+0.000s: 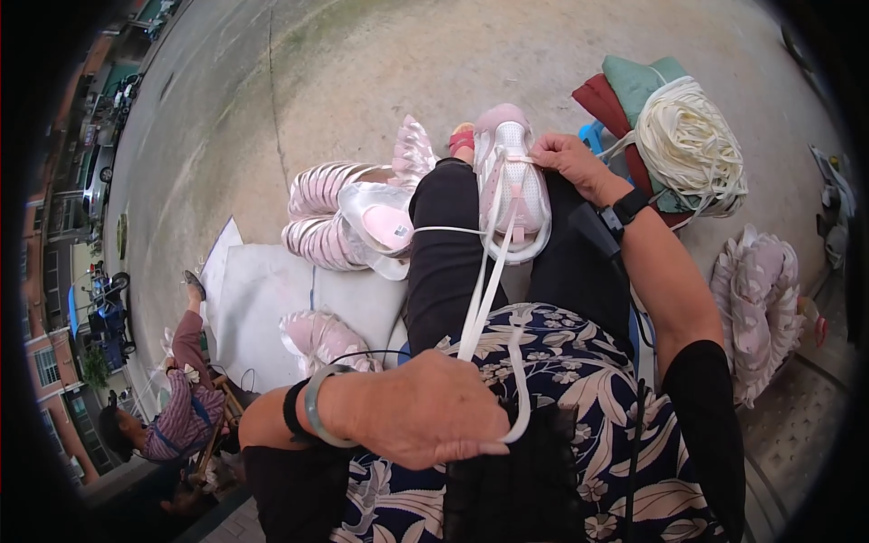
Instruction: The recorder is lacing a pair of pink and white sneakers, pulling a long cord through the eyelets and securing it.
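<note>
A pink and white sneaker (512, 204) lies between my thighs, its toe pointing away from me. White shoelaces (487, 281) run from it down toward my belly. My left hand (421, 412) is closed around them in front of my waist, and a loose white end curls up past the thumb. At the right edge of the sneaker's lacing, near the toe, my right hand (575, 165) pinches the lace between thumb and fingers. One thin white strand crosses my left thigh from the shoe.
Stacked pink and white shoe pieces (330, 213) lie to the left, with a smaller bunch (326, 339) on a pale sheet (258, 285). Another stack (759, 312) stands at right. A bundle of cream laces (692, 136) rests on red and green cloth. Farther left sits another person (181, 412).
</note>
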Available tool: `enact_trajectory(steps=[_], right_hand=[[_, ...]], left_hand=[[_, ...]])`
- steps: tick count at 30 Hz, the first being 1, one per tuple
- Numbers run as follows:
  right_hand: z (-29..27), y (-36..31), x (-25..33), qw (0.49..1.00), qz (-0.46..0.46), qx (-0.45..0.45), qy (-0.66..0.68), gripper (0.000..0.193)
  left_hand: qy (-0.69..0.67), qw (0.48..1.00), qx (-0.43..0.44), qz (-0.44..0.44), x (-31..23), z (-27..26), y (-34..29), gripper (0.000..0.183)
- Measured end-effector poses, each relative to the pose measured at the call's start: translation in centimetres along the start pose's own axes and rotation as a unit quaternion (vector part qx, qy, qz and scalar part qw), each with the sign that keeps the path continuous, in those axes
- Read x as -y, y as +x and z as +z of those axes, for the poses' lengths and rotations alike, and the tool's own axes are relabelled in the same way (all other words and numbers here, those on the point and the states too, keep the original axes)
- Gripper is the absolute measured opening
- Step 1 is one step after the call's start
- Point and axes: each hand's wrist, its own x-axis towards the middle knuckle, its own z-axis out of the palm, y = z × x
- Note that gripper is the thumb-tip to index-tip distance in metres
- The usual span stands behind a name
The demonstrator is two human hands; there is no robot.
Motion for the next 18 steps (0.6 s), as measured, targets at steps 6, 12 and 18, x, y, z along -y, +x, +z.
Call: enact_trajectory(steps=[6,12,18], right_hand=[[1.0,1.1,0.3,0.998,-0.030,0.015,-0.058,0.020],[-1.6,-0.4,-0.9,1.000,0.013,0.001,-0.020,0.012],[-1.1,2.0,-0.6,0.997,0.072,0.025,0.014,0.019]], left_hand=[[0.002,1.000,0.022,0.001,-1.3,0.9,-0.5,0.012],[0.078,0.991,-0.015,0.109,0.2,2.5,0.5,0.017],[0.018,0.989,-0.090,0.113,0.0,3.5,1.3,0.024]])
